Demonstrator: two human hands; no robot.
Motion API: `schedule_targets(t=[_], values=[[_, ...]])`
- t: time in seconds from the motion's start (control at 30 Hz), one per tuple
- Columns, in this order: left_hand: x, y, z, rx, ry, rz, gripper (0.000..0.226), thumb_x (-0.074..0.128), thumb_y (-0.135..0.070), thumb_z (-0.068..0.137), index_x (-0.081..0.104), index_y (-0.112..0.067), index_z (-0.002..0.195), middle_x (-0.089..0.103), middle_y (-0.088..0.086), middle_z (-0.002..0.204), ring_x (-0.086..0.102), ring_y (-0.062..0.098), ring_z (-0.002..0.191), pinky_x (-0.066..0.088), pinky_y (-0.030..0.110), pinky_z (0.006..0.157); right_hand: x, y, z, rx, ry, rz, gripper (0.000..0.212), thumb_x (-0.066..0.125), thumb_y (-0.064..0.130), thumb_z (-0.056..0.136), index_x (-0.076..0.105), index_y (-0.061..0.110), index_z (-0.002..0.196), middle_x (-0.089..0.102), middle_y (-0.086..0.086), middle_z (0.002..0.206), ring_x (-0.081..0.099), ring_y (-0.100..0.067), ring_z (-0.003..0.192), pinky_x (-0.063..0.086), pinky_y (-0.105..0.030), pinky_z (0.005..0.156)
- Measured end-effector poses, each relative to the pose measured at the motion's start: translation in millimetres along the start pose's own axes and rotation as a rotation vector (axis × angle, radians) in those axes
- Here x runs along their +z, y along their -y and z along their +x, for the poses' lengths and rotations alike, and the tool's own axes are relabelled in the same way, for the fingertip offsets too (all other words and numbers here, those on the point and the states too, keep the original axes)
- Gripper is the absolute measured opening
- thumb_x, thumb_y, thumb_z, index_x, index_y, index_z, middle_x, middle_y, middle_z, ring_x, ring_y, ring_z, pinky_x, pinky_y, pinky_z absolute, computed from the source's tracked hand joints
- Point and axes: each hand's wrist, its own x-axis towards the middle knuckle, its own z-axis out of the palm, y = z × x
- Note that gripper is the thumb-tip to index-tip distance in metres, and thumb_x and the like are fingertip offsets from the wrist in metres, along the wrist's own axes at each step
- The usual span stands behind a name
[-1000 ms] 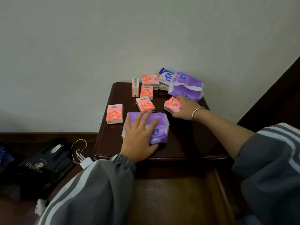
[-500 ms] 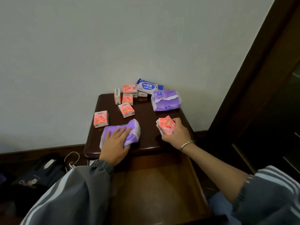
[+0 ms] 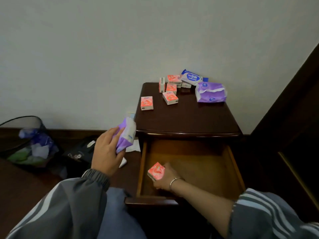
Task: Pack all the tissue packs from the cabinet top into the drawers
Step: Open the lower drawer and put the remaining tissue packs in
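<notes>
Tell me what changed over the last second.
The right hand carried its pink pack off the cabinet top down into the open drawer, still gripping it. The left hand took hold of a purple pack and lifted it off to the cabinet's left. The remaining packs on top stayed put.

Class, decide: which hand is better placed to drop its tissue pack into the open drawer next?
Right. The right hand holds its pink pack inside the drawer; the left hand grips the purple pack outside it, to its left.
</notes>
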Motion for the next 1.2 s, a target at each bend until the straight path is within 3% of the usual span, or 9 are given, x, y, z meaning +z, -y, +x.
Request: schedule_targets(t=[0.13, 0.23, 0.37, 0.5, 0.7, 0.8, 1.03, 1.13, 1.2], values=[[-0.7, 11.3, -23.3, -0.098, 0.04, 0.023, 0.053, 0.061, -0.023, 0.073, 0.06, -0.001, 0.121, 0.06, 0.02, 0.119, 0.056, 0.041, 0.109, 0.035, 0.062, 0.099, 11.6, 12.9, 2.6, 0.052, 0.115, -0.196, 0.104, 0.075, 0.043, 0.071, 0.012, 0.011, 0.146, 0.04, -0.012, 0.142, 0.046, -0.028, 0.126, 0.041, -0.037, 0.104], [3.4, 17.0, -31.1, -0.143, 0.036, -0.009, 0.05, 0.053, -0.032, 0.079, 0.061, -0.003, 0.119, 0.06, 0.019, 0.116, 0.056, 0.039, 0.106, 0.04, 0.06, 0.095, -3.8, 13.7, 0.8, 0.117, 0.078, -0.13, 0.088, 0.068, 0.061, 0.07, 0.036, 0.013, 0.136, 0.052, -0.007, 0.126, 0.054, -0.024, 0.112, 0.046, -0.033, 0.09], [12.1, 11.7, -33.2, -0.193, 0.033, -0.081, 0.047, 0.059, -0.028, 0.077, 0.062, -0.003, 0.116, 0.062, 0.018, 0.112, 0.058, 0.037, 0.102, 0.044, 0.06, 0.091, -16.2, -2.2, 5.9, 0.116, -0.029, -0.091, 0.061, 0.063, 0.042, 0.084, 0.044, 0.006, 0.129, 0.058, -0.011, 0.126, 0.059, -0.024, 0.109, 0.051, -0.034, 0.086], [16.9, 7.4, -31.5, -0.179, 0.019, -0.111, 0.045, 0.06, -0.027, 0.076, 0.062, -0.004, 0.115, 0.061, 0.017, 0.113, 0.057, 0.036, 0.105, 0.042, 0.062, 0.094, 0.4, -2.6, -1.1, 0.097, 0.0, 0.117, 0.023, 0.052, 0.028, 0.094, 0.064, 0.008, 0.092, 0.069, -0.011, 0.092, 0.066, -0.023, 0.08, 0.054, -0.036, 0.074], [17.3, 12.4, -30.0, -0.224, 0.027, -0.141, 0.047, 0.055, -0.03, 0.079, 0.062, -0.002, 0.115, 0.06, 0.019, 0.115, 0.056, 0.037, 0.108, 0.039, 0.058, 0.098, 15.1, 17.5, -14.0, 0.104, 0.141, 0.064, 0.028, 0.038, 0.013, 0.096, 0.061, 0.01, 0.111, 0.064, -0.006, 0.092, 0.056, -0.015, 0.071, 0.046, -0.02, 0.059], [16.4, 13.3, -31.4, -0.227, 0.033, -0.144, 0.049, 0.054, -0.033, 0.08, 0.062, -0.002, 0.117, 0.06, 0.018, 0.116, 0.056, 0.035, 0.109, 0.04, 0.053, 0.097, -1.8, 17.5, -18.0, 0.199, 0.214, 0.19, 0.016, 0.048, 0.018, 0.093, 0.063, 0.011, 0.091, 0.057, -0.004, 0.069, 0.048, -0.012, 0.049, 0.033, -0.015, 0.037], [17.0, 2.3, -33.1, -0.183, 0.032, -0.146, 0.048, 0.073, -0.021, 0.079, 0.059, -0.004, 0.122, 0.058, 0.017, 0.119, 0.052, 0.034, 0.113, 0.038, 0.05, 0.098, 5.7, 12.7, -19.2, 0.145, 0.133, 0.127, 0.039, 0.053, 0.009, 0.089, 0.051, 0.016, 0.051, 0.049, 0.004, 0.041, 0.043, -0.011, 0.041, 0.032, -0.021, 0.04], [14.4, -4.8, -31.0, -0.155, 0.039, -0.14, 0.05, 0.075, -0.017, 0.077, 0.058, -0.002, 0.122, 0.059, 0.018, 0.119, 0.053, 0.034, 0.113, 0.041, 0.051, 0.098, -3.3, 14.4, -14.2, 0.095, 0.081, 0.0, 0.028, 0.054, 0.029, 0.092, 0.059, 0.015, 0.069, 0.06, 0.0, 0.064, 0.054, -0.013, 0.058, 0.042, -0.023, 0.055], [12.5, -8.8, -29.3, -0.136, 0.034, -0.13, 0.048, 0.073, -0.017, 0.079, 0.059, -0.001, 0.122, 0.059, 0.018, 0.119, 0.054, 0.034, 0.112, 0.043, 0.051, 0.097, -7.0, 18.4, -8.5, 0.03, -0.012, -0.065, 0.035, 0.046, 0.036, 0.096, 0.062, 0.008, 0.109, 0.063, -0.012, 0.11, 0.06, -0.024, 0.099, 0.044, -0.032, 0.086]])
